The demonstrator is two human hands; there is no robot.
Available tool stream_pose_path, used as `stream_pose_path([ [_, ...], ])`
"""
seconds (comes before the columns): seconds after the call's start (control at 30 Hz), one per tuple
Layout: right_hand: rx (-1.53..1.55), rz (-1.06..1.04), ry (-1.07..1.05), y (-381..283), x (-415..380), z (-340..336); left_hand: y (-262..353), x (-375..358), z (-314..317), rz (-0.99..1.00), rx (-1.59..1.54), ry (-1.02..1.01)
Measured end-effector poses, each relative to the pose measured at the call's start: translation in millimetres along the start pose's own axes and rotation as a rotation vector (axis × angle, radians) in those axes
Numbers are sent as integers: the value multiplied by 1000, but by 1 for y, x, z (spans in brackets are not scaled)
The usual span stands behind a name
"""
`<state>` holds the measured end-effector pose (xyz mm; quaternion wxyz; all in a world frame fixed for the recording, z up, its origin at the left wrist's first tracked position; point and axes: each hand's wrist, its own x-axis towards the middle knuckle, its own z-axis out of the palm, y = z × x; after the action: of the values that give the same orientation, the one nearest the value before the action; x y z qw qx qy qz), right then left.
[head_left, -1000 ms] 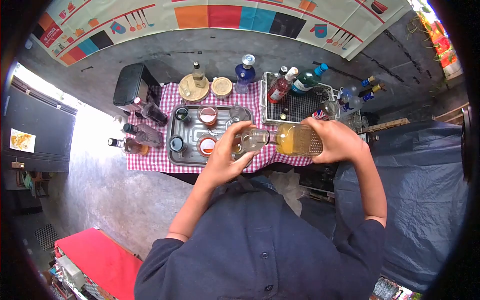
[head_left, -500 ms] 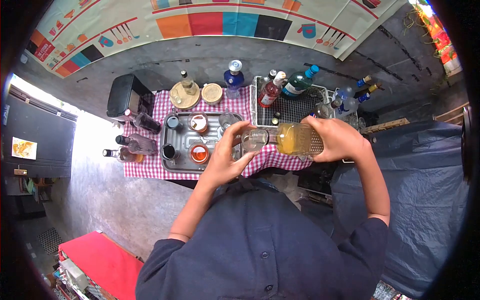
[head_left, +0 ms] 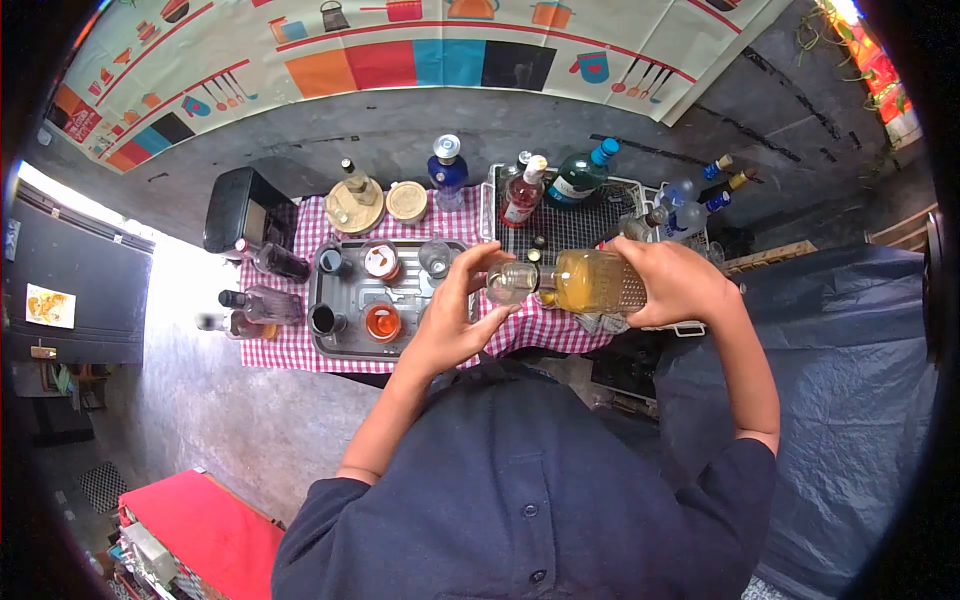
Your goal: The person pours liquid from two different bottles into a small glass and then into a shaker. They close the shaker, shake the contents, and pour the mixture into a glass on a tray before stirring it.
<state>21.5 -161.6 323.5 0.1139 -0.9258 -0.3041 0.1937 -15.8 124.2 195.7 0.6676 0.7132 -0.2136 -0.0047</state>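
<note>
My left hand [head_left: 455, 310] is wrapped round a small clear glass [head_left: 511, 283]. In my right hand [head_left: 672, 284] a square glass bottle [head_left: 590, 281] of yellow liquid lies on its side, gripped by its base. Its neck points left, into or against the mouth of the glass; whether liquid runs out is too small to tell. To the left, a grey metal tray [head_left: 361, 350] holds several glasses, among them one with orange-red liquid [head_left: 382, 322] and a clear empty one [head_left: 435, 258] near my left hand.
Dark and clear bottles [head_left: 272, 305] stand at the left edge of the checkered cloth [head_left: 313, 216]. Behind the tray are a round wooden board [head_left: 354, 206] and a blue bottle [head_left: 448, 172]. A wire rack [head_left: 560, 222] holds a red bottle [head_left: 522, 193] and a green one [head_left: 580, 176].
The view has shifted, so the table and its bottles appear slightly lower and further left. Both hands keep their hold; the yellow liquid has shifted a little inside the bottle.
</note>
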Motion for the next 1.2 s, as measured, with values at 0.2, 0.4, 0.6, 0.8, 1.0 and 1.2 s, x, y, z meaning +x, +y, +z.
stream_pose_path([
  [0.2,-6,29,-9,14,-11,-3,-2,11,16,14,-29,-25],
  [0.4,-23,75,-19,22,-24,-9,-5,21,34,36,-69,-38],
  [0.6,-28,127,-30,36,-35,-9,-9,28,51,36,-69,-51],
  [0.8,-24,131,-42,49,-43,-9,-9,34,64,34,-64,-63],
  [1.0,-28,109,-17,63,-50,-8,-14,38,77,45,-80,-52],
  [1.2,53,66,42,81,-54,3,-6,41,86,42,-77,-12],
])
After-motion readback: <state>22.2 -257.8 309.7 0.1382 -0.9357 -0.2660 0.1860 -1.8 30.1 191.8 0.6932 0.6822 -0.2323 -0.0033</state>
